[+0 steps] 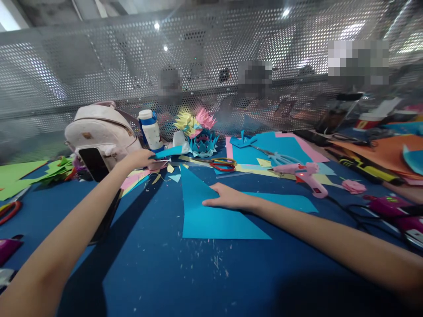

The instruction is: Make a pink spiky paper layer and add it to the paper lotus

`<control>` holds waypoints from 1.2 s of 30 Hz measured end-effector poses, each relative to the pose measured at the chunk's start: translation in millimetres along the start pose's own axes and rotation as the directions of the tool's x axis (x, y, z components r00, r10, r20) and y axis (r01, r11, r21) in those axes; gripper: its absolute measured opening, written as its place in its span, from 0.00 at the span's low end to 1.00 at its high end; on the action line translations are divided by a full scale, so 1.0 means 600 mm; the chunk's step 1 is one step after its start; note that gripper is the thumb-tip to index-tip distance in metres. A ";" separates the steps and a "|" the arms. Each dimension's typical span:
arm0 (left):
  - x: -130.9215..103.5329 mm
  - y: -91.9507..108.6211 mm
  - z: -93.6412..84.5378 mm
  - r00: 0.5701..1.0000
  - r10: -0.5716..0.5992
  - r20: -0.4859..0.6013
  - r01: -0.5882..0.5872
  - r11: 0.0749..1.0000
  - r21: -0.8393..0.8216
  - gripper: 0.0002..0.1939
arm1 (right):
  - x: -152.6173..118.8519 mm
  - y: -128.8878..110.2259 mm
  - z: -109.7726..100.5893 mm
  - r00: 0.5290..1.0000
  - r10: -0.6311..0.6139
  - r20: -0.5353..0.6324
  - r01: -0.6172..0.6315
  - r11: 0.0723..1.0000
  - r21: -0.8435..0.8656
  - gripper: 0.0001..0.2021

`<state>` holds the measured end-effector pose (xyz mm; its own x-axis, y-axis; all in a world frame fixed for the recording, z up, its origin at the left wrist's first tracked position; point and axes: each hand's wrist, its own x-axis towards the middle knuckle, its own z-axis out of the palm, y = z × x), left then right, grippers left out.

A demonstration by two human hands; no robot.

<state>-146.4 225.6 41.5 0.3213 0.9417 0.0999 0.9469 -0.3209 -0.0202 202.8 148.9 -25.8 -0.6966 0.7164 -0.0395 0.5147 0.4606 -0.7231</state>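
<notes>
The left hand [142, 158] is reaching toward the counter's [148, 264] far edge, its grip clenching a blue paper strip [167, 152], while the right hand [228, 198], grip released, is pressing flat on a blue paper sheet [211, 215] mid-counter.

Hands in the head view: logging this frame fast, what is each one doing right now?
Left hand: closed on a blue paper strip, near the white bag.
Right hand: open, flat on the blue paper sheet, holding nothing.

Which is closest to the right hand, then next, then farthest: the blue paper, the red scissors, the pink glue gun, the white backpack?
From the right hand:
1. Blue paper, under it.
2. Red scissors, just behind.
3. Pink glue gun, off right.
4. White backpack, far left.
</notes>
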 end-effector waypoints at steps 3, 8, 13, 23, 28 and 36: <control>0.004 0.010 0.012 0.998 0.046 -0.039 -0.048 0.997 -0.057 0.19 | 0.000 0.001 0.000 1.000 -0.007 0.015 0.006 1.000 0.009 0.24; -0.008 0.013 0.007 0.982 0.056 -0.182 -0.078 0.991 -0.111 0.22 | 0.001 0.001 -0.001 1.000 0.015 0.020 -0.015 1.000 0.005 0.23; -0.025 -0.003 -0.011 0.949 -0.036 -0.313 -0.017 0.986 -0.164 0.21 | 0.000 0.000 -0.002 1.000 0.009 0.008 -0.009 1.000 -0.005 0.23; -0.043 -0.056 -0.034 0.931 -0.089 -0.354 -0.017 0.958 -0.288 0.18 | 0.000 -0.005 -0.005 0.999 0.021 0.038 -0.021 1.000 -0.001 0.22; -0.047 -0.069 -0.019 0.966 -0.031 -0.258 -0.028 0.974 -0.224 0.15 | -0.002 -0.007 -0.005 0.997 0.078 0.011 -0.078 0.996 -0.054 0.26; -0.051 -0.076 -0.002 0.995 0.043 -0.090 -0.042 0.999 0.007 0.10 | 0.001 -0.005 -0.004 0.987 0.155 0.043 -0.150 0.984 -0.095 0.30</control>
<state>-199.3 211.4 40.4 0.3589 0.9142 0.1881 0.9326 -0.3596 -0.0314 202.2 149.3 -21.8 -0.6292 0.7559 -0.1807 0.6588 0.3955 -0.6400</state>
